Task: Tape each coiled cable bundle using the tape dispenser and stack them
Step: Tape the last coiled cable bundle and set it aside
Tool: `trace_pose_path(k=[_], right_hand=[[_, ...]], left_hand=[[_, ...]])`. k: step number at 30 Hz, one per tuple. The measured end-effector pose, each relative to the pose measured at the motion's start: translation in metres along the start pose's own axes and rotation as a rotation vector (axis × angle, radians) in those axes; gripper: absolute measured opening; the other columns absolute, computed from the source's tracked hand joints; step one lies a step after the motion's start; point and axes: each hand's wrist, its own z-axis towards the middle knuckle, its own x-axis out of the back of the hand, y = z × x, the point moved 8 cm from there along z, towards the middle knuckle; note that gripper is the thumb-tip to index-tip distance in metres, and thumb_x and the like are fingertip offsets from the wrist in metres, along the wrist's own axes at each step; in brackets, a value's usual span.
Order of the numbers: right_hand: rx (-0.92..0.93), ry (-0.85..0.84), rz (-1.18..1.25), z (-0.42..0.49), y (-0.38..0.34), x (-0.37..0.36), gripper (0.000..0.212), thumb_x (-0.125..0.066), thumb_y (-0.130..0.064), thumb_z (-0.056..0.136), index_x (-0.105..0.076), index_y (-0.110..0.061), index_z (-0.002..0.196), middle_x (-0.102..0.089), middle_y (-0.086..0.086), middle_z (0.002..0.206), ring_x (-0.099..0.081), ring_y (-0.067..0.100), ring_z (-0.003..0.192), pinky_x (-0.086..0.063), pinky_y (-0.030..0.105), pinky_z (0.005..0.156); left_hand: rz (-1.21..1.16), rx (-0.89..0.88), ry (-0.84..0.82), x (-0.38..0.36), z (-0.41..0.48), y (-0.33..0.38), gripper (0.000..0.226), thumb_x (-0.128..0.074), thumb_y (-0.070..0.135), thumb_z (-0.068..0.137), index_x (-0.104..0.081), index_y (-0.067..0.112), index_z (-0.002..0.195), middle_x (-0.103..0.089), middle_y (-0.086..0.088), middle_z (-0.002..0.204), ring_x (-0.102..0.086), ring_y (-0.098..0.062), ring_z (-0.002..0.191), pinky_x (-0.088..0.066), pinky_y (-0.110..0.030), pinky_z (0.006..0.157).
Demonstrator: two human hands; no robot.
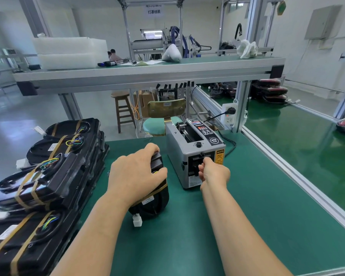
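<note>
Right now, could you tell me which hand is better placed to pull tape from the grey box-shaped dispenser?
The right hand sits at the front outlet of the grey tape dispenser, fingers curled; the left hand grips the black coiled cable bundle on the green mat.

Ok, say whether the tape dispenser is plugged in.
Plugged in: black cord from the tape dispenser reaches a plug in the white socket.
</note>
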Motion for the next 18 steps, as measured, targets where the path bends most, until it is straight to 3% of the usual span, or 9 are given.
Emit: trace_pose_path(k=[7,10,14,18], right_hand=[[-0.101,-0.133,0.175,-0.013,0.015,0.009,0.019,-0.067,-0.006,0.087,-0.061,-0.008,0.07,-0.06,-0.004,0.048,-0.055,0.004,0.041,-0.043,0.014,0.038],[-0.154,-0.232,0.254,-0.029,0.021,0.009,0.016,-0.07,-0.008,0.089,-0.062,-0.009,0.075,-0.061,-0.003,0.053,-0.056,0.003,0.042,-0.044,0.014,0.039],[-0.233,-0.341,0.332,-0.053,0.021,0.002,0.013,-0.072,-0.009,0.089,-0.062,-0.008,0.08,-0.061,0.0,0.058,-0.054,0.004,0.042,-0.041,0.013,0.037],[-0.29,-0.433,0.376,-0.078,0.021,-0.006,0.008,-0.071,-0.008,0.089,-0.064,-0.006,0.084,-0.062,0.002,0.06,-0.053,0.005,0.042,-0.039,0.014,0.036]], left_hand=[[-0.152,0.031,-0.009,0.004,-0.007,-0.009,0.032,-0.061,0.047,0.079,-0.041,0.042,0.103,-0.061,0.019,0.09,-0.058,-0.019,0.085,-0.039,-0.031,0.072],[-0.424,0.076,-0.034,0.002,-0.013,-0.016,0.033,-0.071,0.036,0.078,-0.048,0.038,0.102,-0.064,0.015,0.087,-0.06,-0.011,0.085,-0.046,-0.03,0.074],[-0.712,0.124,-0.022,-0.011,-0.023,-0.022,0.032,-0.074,0.02,0.08,-0.052,0.034,0.1,-0.065,0.017,0.086,-0.06,-0.003,0.08,-0.045,-0.013,0.065],[-0.942,0.209,0.04,-0.024,-0.037,-0.037,0.031,-0.072,0.024,0.073,-0.055,0.036,0.096,-0.066,0.014,0.086,-0.061,-0.005,0.081,-0.045,-0.016,0.067]])
